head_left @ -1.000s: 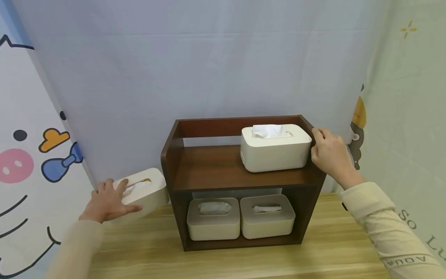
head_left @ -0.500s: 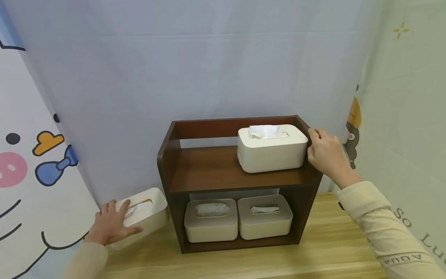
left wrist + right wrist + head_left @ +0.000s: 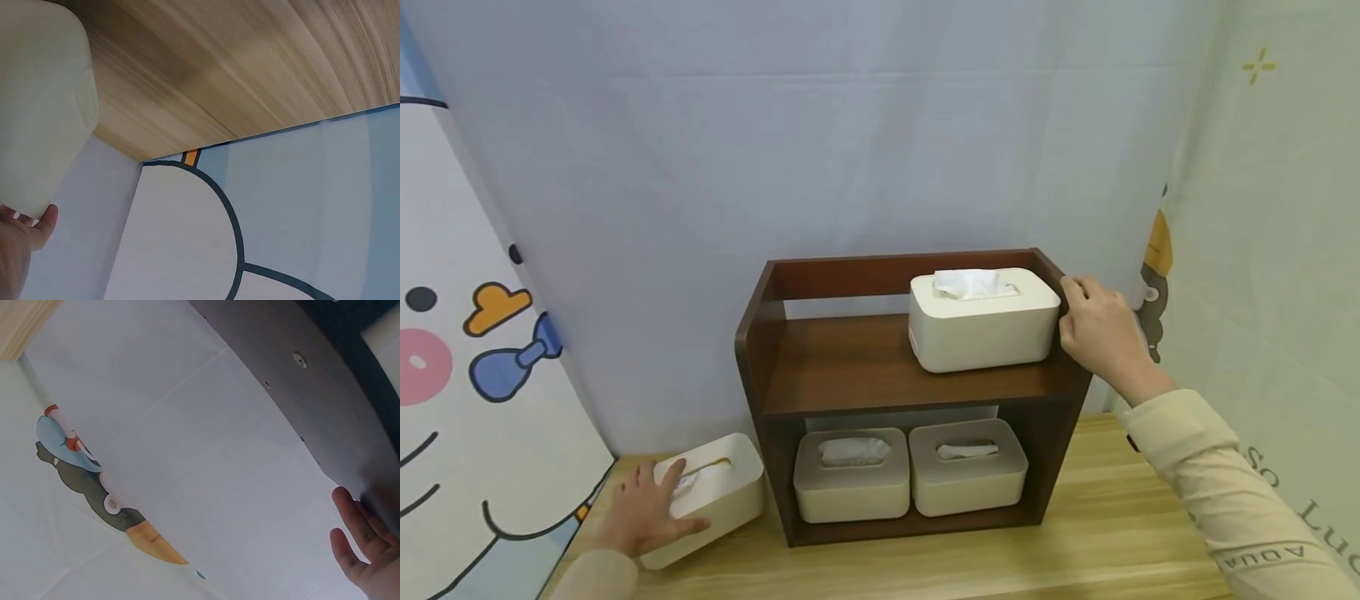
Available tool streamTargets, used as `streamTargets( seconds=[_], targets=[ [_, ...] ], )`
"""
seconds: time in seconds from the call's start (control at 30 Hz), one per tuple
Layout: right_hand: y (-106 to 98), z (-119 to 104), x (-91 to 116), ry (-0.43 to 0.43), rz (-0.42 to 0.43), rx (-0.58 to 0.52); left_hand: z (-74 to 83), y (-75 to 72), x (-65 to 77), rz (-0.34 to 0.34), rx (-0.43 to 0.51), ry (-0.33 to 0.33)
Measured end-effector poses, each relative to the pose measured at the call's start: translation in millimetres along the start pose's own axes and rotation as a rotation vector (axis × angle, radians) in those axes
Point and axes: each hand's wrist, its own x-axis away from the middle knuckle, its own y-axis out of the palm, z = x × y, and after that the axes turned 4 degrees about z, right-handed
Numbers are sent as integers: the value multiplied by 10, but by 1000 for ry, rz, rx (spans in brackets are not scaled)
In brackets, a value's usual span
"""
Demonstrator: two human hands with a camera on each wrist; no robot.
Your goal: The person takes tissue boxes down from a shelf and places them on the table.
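At the left, my left hand (image 3: 643, 512) holds a white tissue box (image 3: 722, 500), fingers over its lid beside the slot and thumb along the near side. The box is turned at an angle beside the shelf's left panel; whether its underside touches the table cannot be told. The left wrist view shows the plain end of this tissue box (image 3: 40, 94) and some fingertips. My right hand (image 3: 1105, 333) grips the upper right side panel of a dark brown two-tier shelf (image 3: 842, 354). In the right wrist view, fingers (image 3: 362, 528) lie against that panel (image 3: 312, 369).
Another white tissue box (image 3: 985, 333) stands on the upper tier's right side. Two more, a left tissue box (image 3: 853, 496) and a right tissue box (image 3: 970, 487), sit side by side below. Cloth walls surround the wood-grain table (image 3: 1120, 508) behind and at both sides.
My left hand has lowered the tissue box toward the table at the shelf's left. The right hand stays on the side panel. The head view has shifted slightly.
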Motion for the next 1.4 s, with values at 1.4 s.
streamTargets(
  seconds=[1.4],
  targets=[
    [-17,-8,-2,-1,3,-15,-216,-134,67,-170,68,-3]
  ],
)
